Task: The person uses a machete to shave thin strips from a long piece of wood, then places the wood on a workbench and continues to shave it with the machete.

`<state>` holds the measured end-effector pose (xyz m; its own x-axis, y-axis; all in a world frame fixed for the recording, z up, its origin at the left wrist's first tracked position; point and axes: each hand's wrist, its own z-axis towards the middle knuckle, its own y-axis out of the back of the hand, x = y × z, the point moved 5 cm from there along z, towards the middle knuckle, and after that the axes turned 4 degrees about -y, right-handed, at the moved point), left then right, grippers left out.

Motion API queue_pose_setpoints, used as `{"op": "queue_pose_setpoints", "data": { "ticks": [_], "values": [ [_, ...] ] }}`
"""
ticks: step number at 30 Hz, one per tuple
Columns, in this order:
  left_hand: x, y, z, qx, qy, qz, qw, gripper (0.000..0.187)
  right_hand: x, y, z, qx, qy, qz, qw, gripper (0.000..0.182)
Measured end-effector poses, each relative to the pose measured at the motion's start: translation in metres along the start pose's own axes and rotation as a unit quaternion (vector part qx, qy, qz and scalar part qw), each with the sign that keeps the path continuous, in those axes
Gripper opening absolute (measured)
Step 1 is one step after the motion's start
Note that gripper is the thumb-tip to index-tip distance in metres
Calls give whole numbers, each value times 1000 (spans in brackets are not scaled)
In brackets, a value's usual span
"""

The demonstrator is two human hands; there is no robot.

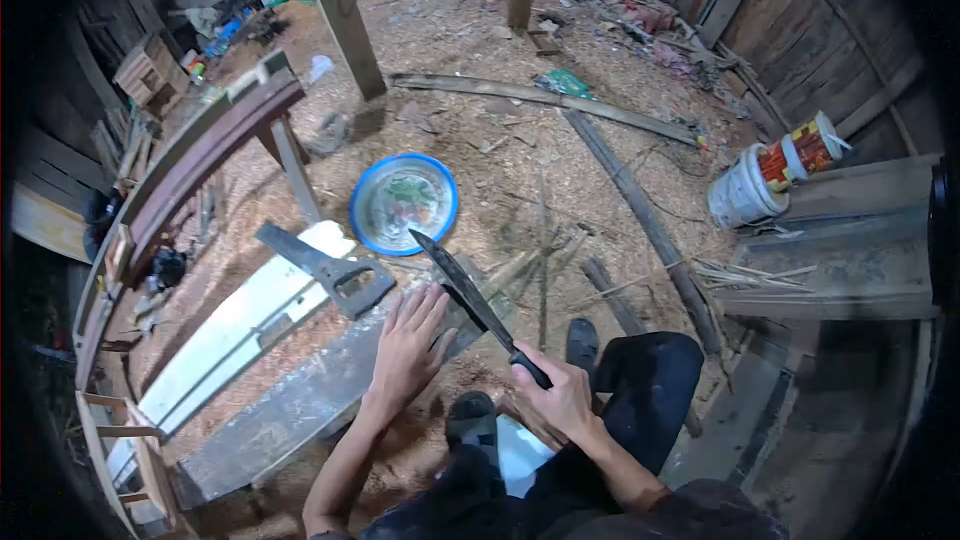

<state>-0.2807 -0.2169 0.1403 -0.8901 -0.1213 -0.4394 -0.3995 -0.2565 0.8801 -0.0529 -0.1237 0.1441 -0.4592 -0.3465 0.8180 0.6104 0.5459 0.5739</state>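
Note:
My right hand [562, 395] is wrapped round the black handle of a long dark knife [465, 292], whose blade points up and to the left. My left hand [408, 342] lies with its fingers stretched out beside the blade, over the end of a grey board [300, 415]; whether it touches the board is hard to tell. Just beyond the left fingers, a hand saw [330, 270] rests across a white panel [235, 325]. The tip of the knife reaches the near rim of a round basin with a blue edge [452, 202].
A wooden pole [645, 215] lies on the shavings-covered ground [480, 155] to the right. A long curved wooden frame [190, 165] stands at the left. White buckets [745, 195] are at the right, and upright posts [345, 25] rise beyond the basin.

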Motion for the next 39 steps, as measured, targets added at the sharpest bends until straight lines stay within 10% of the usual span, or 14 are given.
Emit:
{"op": "queue_pose_setpoints", "data": {
  "ticks": [17, 21, 39],
  "values": [
    [-18, -22, -9, -164, 43, -52, 984, 29, -6, 6, 31, -79, 55, -102, 990, 46],
    [-17, -22, -7, -164, 39, -46, 985, 27, -6, 20, 59, -3, -55, -207, 977, 48],
    [-18, -22, -8, -173, 36, -32, 984, 28, -23, 8, 26, -113, -20, 2, 993, 51]
  ]
}}
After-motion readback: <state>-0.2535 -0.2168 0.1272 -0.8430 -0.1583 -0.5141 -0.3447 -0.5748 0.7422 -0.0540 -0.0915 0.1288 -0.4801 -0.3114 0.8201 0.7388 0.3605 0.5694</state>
